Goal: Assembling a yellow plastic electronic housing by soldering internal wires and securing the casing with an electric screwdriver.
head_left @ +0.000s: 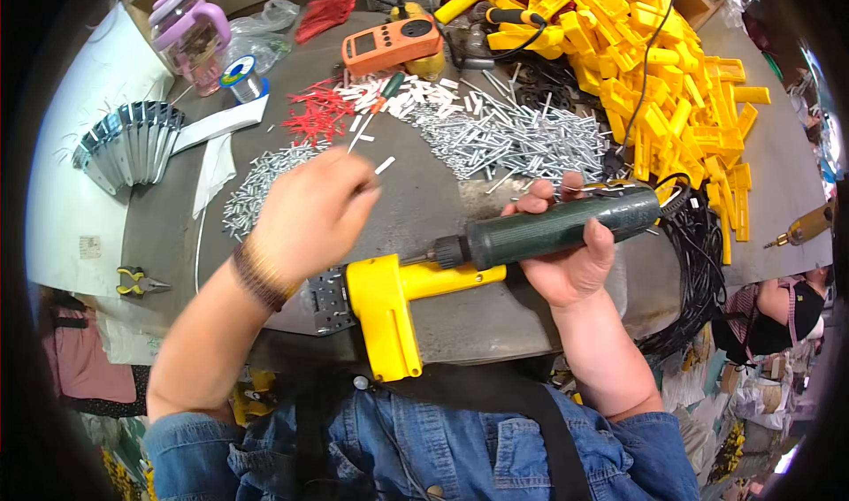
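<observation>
My right hand (573, 267) is wrapped round a dark green electric screwdriver (553, 227) lying nearly level, its bit pointing left. The tip reaches the upper part of a yellow plastic handle housing (382, 311); whether it touches cannot be told. This housing sits at the table's near edge, against a flat metal plate with holes (325, 305). Above the plate, my left hand (318, 202) is slightly blurred, its fingers curled together; anything between them is hidden. Short silver screws (252, 196) lie in a pile just beyond it, partly covered by the hand.
Longer screws (522, 143), red sleeves (318, 112) and white sleeves (416, 99) lie heaped behind. An orange meter (392, 45) stands at the back. Yellow housings (659, 85) fill the far right above coiled black cable (694, 262). Fanned metal plates (133, 143) and pliers (140, 282) lie left.
</observation>
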Available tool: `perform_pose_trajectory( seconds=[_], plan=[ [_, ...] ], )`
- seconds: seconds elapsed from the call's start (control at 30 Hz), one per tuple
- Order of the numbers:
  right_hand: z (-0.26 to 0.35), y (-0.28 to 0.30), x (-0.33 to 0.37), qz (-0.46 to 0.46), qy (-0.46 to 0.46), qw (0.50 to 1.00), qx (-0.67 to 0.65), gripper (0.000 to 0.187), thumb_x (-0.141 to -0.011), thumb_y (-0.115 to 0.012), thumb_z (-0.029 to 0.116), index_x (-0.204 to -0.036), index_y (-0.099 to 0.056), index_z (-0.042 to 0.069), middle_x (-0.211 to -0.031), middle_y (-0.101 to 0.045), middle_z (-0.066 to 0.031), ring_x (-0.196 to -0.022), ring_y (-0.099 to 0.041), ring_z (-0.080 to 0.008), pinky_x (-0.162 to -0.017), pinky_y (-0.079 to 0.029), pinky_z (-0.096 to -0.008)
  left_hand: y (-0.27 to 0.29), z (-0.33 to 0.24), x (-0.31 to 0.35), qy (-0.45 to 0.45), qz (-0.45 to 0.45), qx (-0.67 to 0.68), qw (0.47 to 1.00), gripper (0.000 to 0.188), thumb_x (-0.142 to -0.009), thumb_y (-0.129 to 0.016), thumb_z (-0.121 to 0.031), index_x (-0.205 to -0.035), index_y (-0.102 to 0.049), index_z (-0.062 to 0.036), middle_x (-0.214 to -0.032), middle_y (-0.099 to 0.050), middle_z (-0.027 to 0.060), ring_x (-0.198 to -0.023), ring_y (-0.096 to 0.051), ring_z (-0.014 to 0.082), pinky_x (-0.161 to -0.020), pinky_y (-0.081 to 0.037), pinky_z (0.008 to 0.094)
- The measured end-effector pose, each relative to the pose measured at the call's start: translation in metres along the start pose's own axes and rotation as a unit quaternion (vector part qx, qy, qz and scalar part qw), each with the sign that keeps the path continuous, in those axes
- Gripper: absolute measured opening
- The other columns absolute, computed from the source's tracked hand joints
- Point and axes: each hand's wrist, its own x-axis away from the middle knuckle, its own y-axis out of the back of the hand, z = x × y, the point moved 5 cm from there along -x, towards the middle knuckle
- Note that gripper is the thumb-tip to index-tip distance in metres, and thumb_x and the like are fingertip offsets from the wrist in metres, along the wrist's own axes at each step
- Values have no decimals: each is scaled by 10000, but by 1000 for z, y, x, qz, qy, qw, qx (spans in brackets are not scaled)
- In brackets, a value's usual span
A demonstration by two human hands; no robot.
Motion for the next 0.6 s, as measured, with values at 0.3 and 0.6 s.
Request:
perform_pose_trajectory(
  seconds=[0.3, 0.6],
  plan=[
    [0, -5, 1, -19, 4, 998, 60, 511, -743, -798, 272, -1215, -608, 218, -1147, -547, -30, -1063, -532, -170, -1107, -331, -447, 12, 8, 103, 115, -56, 212, 969, 90, -782, -675, -5, -847, -613, -15, -940, -647, 113, -917, -607, 252, -838, -460, 346],
    [-3, -7, 0, -1, 14, 997, 75, 489, -753, -803, 278, -1196, -610, 211, -1135, -527, -9, -1063, -522, -156, -1113, -324, -442, 6, 13, 105, 120, -52, 240, 962, 104, -775, -688, -13, -842, -609, -26, -963, -654, 113, -911, -611, 267, -841, -462, 351]
  ],
)
